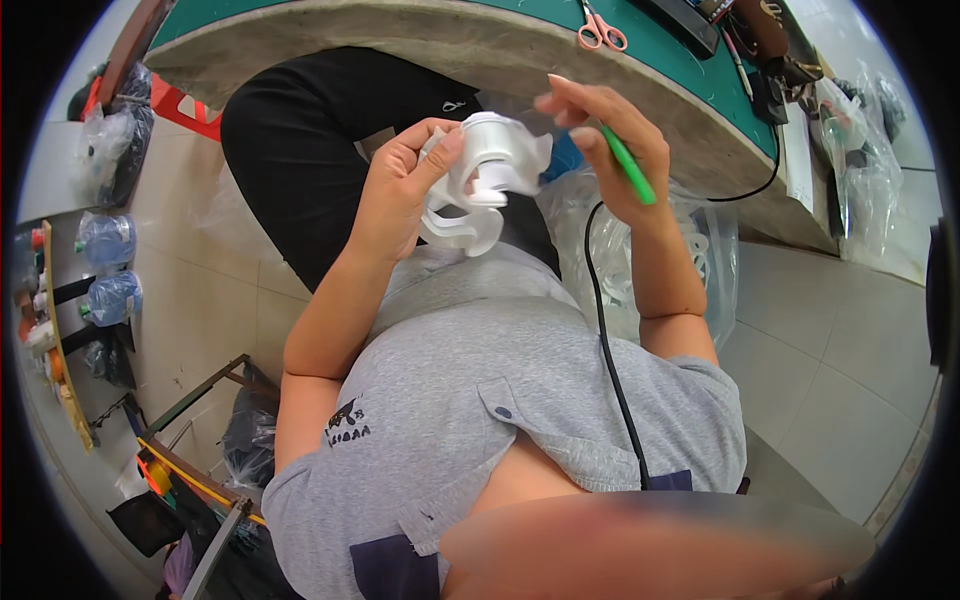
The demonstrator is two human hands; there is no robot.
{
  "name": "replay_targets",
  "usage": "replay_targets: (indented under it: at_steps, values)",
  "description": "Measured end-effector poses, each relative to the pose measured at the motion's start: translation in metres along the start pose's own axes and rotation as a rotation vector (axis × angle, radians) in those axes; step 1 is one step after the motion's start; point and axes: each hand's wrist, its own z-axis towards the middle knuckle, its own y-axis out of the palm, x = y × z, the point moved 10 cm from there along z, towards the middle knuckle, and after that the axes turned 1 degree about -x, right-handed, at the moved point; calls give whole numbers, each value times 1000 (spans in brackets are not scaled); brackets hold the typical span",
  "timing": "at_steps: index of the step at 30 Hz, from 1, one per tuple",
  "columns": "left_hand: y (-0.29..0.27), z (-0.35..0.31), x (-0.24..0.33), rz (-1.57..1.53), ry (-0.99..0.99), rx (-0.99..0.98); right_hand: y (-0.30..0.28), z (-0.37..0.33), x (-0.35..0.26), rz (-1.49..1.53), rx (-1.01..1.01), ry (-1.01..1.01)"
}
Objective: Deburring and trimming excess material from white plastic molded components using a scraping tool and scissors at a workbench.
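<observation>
My left hand (400, 190) grips a white plastic piece (480, 180) with curled, wavy edges, thumb pressed on its top, held in front of my chest above my lap; my right hand (610, 150) pinches a green stick (628, 165) against the palm while its fingers spread open just beside the piece. Pink scissors (601, 32) lie on the green table (690, 70) beyond; a black cord (610, 350) runs down over my grey shirt (500, 400).

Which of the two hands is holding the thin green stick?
The right hand holds the thin green stick between its fingers. The left hand grips a white curvy plastic part instead.
</observation>
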Motion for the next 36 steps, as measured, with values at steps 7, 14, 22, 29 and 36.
replay_targets:
  at_steps: [7, 14, 22, 29, 36]
  values:
    - [0, -6, 6, 40, 54, 86, 32, -1, -34, -74, -83, -250]
    - [-1, -9, 11, 146, 109, 106, 43, -2, -37, -240, -90, -325]
    - [18, -11, 10, -41, 103, -102, 25, 4, 2, -86, -60, 19]
    - [16, -11, 7, -16, 85, -100, 20, -15, 68, 998, 59, 412]
    - [23, -7, 5, 40, 119, -105, 22, -6, -45, -382, -66, -385]
